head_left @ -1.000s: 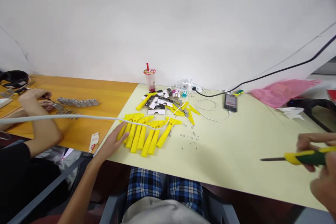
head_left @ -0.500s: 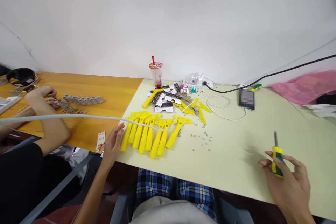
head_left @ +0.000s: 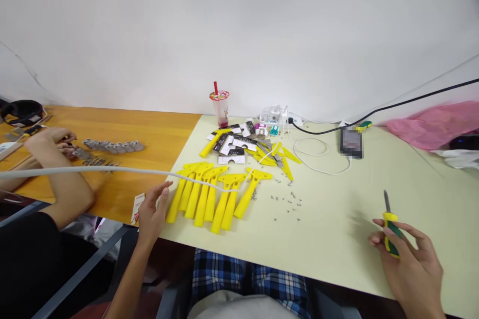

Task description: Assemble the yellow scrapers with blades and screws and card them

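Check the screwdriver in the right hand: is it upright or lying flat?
Roughly upright: the right hand grips the screwdriver by its yellow-green handle, shaft pointing up and away.

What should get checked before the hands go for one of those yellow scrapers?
1. Right hand grips the screwdriver: ok.
2. Left hand free, beside the yellow scrapers: ok.
3. White cable clear of the scrapers: not ok, it lies across them.
4. Small screws within reach on the table: ok.
5. Screwdriver tip fits the screws: cannot tell.
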Demonstrator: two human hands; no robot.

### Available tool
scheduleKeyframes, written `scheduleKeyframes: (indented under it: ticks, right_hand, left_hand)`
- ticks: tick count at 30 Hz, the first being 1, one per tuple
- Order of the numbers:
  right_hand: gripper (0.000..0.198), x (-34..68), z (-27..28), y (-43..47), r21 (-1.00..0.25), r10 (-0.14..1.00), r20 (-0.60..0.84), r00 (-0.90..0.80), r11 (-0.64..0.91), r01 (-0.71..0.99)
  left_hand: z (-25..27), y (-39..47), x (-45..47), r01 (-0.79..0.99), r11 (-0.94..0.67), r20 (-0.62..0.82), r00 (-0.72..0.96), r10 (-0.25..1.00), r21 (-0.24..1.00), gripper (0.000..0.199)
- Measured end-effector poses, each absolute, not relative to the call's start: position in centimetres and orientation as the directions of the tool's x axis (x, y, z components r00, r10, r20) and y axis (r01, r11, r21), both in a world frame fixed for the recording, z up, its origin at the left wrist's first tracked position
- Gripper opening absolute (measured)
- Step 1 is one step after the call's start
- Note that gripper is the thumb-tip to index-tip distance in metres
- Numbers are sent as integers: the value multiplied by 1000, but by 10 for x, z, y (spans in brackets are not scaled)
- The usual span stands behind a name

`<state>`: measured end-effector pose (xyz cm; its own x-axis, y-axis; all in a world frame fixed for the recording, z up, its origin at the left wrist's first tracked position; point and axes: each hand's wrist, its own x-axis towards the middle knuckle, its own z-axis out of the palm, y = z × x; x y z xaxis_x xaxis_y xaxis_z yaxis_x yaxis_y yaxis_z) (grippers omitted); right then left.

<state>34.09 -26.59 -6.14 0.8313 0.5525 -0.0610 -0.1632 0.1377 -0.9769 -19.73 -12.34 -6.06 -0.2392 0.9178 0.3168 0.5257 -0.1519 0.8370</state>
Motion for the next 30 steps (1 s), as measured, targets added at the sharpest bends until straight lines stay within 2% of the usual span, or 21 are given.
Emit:
scheduleKeyframes:
  ticks: [5,8,12,17,23,27,30]
  right_hand:
    - [50,342,-64,-266,-977,566,-73,821,125,-173]
    - [51,343,-65,-268,-977,573,-79,815,118,-178]
    - [51,343,-68,-270,-978,573,-71,817,121,-170]
    - [51,344,-71,-273,-981,598,-72,799,102,-165]
    - [52,346,-71,-273,-984,623,-70,779,87,-158]
    - [54,347,-73,-273,-982,636,-59,769,100,-158]
    - [53,346,-74,-274,-983,650,-30,759,120,-142]
  left_hand:
    - [-24,-57,-177,632,-301,409,-27,912,714,42]
    - [-13,10,-150,735,-267,283,107,953,623,50]
    - [-26,77,-114,800,-225,180,148,972,556,60]
    - [-44,94,-95,827,-211,129,168,977,522,45]
    - [-23,49,-112,832,-254,338,85,937,494,43]
    - [6,-6,-120,796,-362,549,45,834,484,42]
    - [25,-45,-112,754,-417,614,24,789,507,39]
